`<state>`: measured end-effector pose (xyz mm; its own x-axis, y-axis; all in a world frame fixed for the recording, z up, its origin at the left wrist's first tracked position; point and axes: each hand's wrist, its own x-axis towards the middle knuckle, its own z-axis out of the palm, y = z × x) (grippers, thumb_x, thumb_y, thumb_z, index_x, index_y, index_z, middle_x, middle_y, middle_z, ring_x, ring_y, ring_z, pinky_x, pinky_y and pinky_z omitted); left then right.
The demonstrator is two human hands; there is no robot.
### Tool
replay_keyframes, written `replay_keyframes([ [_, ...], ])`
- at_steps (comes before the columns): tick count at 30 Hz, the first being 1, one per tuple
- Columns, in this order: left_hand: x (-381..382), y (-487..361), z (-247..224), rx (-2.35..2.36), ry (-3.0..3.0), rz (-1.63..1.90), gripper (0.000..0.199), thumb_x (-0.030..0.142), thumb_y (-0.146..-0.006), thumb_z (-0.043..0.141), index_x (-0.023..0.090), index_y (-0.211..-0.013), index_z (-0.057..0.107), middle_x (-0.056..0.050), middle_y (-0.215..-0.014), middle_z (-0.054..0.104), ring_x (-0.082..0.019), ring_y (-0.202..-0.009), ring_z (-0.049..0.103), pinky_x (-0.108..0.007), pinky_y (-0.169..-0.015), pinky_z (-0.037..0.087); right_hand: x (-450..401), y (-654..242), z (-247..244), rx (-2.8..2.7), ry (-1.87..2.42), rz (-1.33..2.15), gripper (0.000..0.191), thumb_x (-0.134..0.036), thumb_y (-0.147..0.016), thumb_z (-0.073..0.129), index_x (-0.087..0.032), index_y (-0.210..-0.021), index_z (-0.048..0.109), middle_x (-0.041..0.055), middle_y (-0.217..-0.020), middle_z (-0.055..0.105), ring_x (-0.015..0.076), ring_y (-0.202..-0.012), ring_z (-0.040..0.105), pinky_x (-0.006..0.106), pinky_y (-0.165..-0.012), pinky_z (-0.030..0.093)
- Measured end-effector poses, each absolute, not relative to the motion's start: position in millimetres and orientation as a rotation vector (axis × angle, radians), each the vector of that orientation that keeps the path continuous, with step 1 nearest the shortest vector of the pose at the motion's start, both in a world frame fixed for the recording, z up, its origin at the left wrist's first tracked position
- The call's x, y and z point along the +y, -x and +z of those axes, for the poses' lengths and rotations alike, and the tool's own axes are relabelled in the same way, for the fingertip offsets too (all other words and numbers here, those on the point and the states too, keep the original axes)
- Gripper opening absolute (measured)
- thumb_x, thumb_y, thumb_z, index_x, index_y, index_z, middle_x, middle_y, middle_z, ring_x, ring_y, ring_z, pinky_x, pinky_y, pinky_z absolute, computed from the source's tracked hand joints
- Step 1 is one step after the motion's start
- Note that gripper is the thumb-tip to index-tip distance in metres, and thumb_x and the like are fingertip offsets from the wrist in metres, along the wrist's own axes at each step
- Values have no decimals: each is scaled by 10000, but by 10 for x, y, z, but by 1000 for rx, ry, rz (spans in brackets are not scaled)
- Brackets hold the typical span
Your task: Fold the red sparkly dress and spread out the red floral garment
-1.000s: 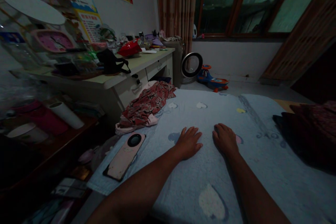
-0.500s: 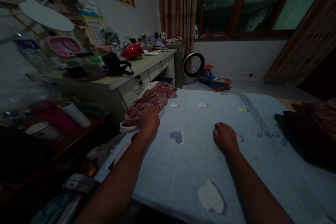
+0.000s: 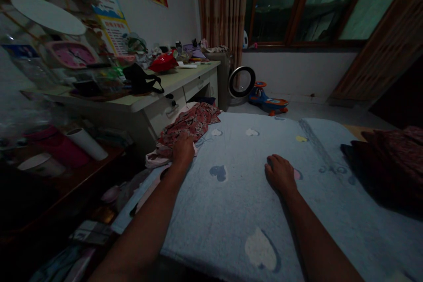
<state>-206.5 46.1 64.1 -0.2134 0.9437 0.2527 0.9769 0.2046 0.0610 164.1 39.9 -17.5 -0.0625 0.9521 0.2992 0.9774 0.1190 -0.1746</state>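
My left forearm hides most of the phone, leaving only a thin strip showing. The fingertips of my left hand are lost against the red patterned cloth; I cannot tell whether they grip it. The right edge cuts off the dark cloth pile, and the poster's lettering is too blurred to read.

A room in a home: a pale-blue, heart-patterned fabric blanket, brown patterned cloth curtains, a pink round-cornered clock on the cluttered cream worktop, a blue-and-orange plastic ride-on toy (steering wheel and all).
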Motion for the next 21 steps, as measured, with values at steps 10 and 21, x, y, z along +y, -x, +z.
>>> replay_keyframes([
  [10,431,901,642,-1817,2350,-742,351,60,-916,377,194,-1096,648,-81,-1087,612,-208,-1054,560,-334,-950,457,411,-1659,-201,-2060,1878,-82,379,-304,-919,478,-152,-1233,626,147,-1355,580,305,-1228,520,452,-1042,367],
  [21,340,1123,475,-1995,2402,-542,712,206,-766,687,282,-1433,450,-103,-1563,299,-351,-1329,402,-488,-1097,360,401,-1638,-203,-2008,1873,-78,358,-300,-908,499,-166,-1212,633,141,-1349,586,314,-1222,519,462,-1037,363],
])
